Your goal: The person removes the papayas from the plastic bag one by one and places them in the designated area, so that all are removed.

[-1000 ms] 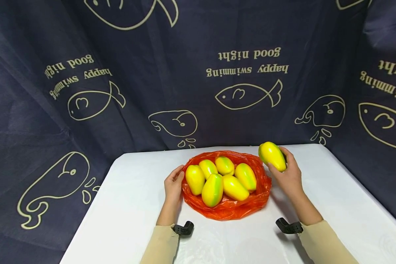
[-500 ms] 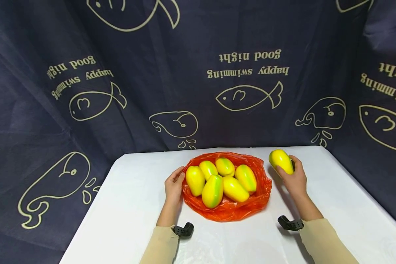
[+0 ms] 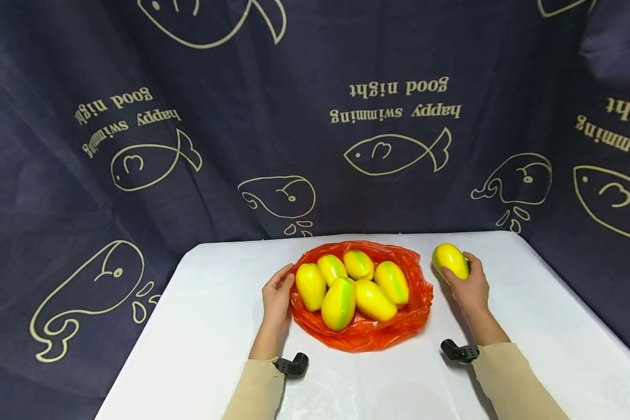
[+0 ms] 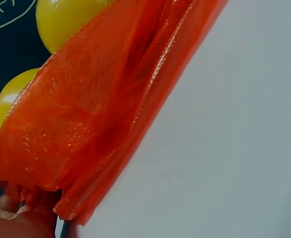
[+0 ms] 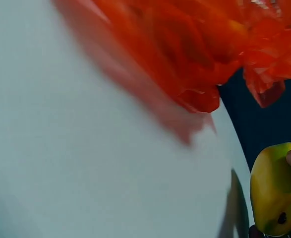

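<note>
A red plastic bag (image 3: pixel 367 340) stands with its mouth spread on the white table, several yellow-green mangoes (image 3: pixel 339 303) lying in it. At its left rim, my left hand (image 3: pixel 276 297) holds the plastic between thumb and fingers; the left wrist view shows the fingers (image 4: pixel 24 218) partly behind the film. To the right of the bag, my right hand (image 3: pixel 468 286) grips one mango (image 3: pixel 448 260), apart from the bag. In the right wrist view this mango (image 5: pixel 271 191) shows a dark spot at its lower end, with a thumb pressed on its upper side.
The white table (image 3: pixel 210 338) reaches back to a dark blue curtain (image 3: pixel 304 116) with fish and whale drawings, which also closes off both sides. Black bands (image 3: pixel 292 365) sit on both wrists.
My right hand has moved to the right and lower with the mango, away from the bag's right rim. The left hand and the bag have stayed in place.
</note>
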Available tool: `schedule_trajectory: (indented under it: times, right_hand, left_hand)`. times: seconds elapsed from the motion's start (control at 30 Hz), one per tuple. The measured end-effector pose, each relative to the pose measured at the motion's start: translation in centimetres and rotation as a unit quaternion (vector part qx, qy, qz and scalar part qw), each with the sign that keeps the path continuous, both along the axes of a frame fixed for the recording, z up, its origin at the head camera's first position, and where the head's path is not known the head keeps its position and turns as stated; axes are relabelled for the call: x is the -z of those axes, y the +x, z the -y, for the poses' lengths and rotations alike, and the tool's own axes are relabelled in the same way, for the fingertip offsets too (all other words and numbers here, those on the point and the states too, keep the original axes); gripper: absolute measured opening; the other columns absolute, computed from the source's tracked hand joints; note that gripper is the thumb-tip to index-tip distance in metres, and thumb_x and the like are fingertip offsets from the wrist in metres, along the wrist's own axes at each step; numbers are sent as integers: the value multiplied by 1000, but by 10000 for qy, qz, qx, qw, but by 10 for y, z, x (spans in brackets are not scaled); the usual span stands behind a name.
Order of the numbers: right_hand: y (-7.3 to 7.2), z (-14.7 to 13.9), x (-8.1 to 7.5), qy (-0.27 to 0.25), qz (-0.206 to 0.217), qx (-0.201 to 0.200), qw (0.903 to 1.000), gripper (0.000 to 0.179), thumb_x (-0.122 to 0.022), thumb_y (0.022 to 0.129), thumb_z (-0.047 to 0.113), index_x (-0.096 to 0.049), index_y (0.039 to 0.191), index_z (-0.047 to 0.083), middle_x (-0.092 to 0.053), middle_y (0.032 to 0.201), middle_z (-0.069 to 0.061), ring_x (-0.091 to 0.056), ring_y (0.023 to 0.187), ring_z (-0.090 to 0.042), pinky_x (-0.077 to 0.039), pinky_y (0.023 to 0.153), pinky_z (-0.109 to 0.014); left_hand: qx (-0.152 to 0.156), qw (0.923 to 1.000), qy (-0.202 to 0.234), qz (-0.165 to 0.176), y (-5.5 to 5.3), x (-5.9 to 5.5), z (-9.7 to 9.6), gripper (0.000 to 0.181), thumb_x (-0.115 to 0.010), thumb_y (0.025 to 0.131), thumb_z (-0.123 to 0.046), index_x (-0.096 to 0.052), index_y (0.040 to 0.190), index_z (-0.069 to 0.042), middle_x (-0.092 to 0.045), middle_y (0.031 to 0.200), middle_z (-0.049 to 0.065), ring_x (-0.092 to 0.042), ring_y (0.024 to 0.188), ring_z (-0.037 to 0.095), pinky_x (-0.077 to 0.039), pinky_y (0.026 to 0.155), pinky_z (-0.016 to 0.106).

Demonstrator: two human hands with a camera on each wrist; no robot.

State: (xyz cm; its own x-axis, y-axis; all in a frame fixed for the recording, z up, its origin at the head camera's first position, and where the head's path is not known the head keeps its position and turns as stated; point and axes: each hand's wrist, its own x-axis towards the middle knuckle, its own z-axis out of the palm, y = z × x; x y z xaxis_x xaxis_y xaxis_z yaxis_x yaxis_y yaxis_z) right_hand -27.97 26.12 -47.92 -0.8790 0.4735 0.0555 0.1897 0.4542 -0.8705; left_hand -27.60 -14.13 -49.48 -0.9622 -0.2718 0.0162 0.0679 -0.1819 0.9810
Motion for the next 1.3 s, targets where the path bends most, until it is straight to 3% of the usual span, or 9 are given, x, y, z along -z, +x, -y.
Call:
schedule_trajectory:
  times: [0.23, 0.57, 0.97, 1.2, 1.3]
  right_hand:
    - [-5, -3, 10, 90, 140, 91, 9998, 78, -62, 95, 26, -20, 158, 7, -29, 160, -26, -33, 143, -45, -26, 121, -59]
    - [-3, -1, 11, 375, 253, 58, 9990, 78, -61, 95, 28, -20, 158, 5, -32, 157, -29, -34, 141, -46, -27, 120, -59]
    - [-3, -1, 15, 533, 86, -41, 9985, 81, -62, 94, 27, -18, 158, 3, -32, 155, -30, -35, 141, -46, -28, 120, -59]
    - [-2, -1, 15, 683, 81, -110, 9976, 80, -65, 93, 24, -20, 157, 2, -34, 153, -31, -35, 140, -47, -28, 120, -59]
    - [-2, -1, 14, 709, 198, -153, 9972, 82, -64, 93, 26, -19, 157, 3, -33, 154, -30, -34, 141, -46, -28, 120, -59]
  left_hand:
    - [-3, 10000, 26, 34, -1, -1, 0, 33, -56, 100, -11, -64, 132, -5, -65, 132, 13, -63, 108, 9, -54, 94, 17]
    - [23, 9999, 94, 75, 1, -3, -1, 34, -56, 100, -11, -63, 133, -4, -65, 131, 13, -64, 105, 9, -55, 90, 15]
    - [71, 9999, 110, 5, 0, -3, -1, 35, -56, 100, -10, -62, 134, -4, -64, 130, 13, -62, 104, 9, -54, 88, 14]
    - [240, 9994, 256, 72, 18, -30, -2, 38, -55, 99, -5, -58, 136, 4, -63, 130, 17, -62, 102, 8, -55, 87, 14]
    - [244, 9993, 263, 67, 15, -27, -2, 38, -55, 99, -5, -57, 136, 5, -63, 128, 15, -62, 102, 9, -55, 87, 14]
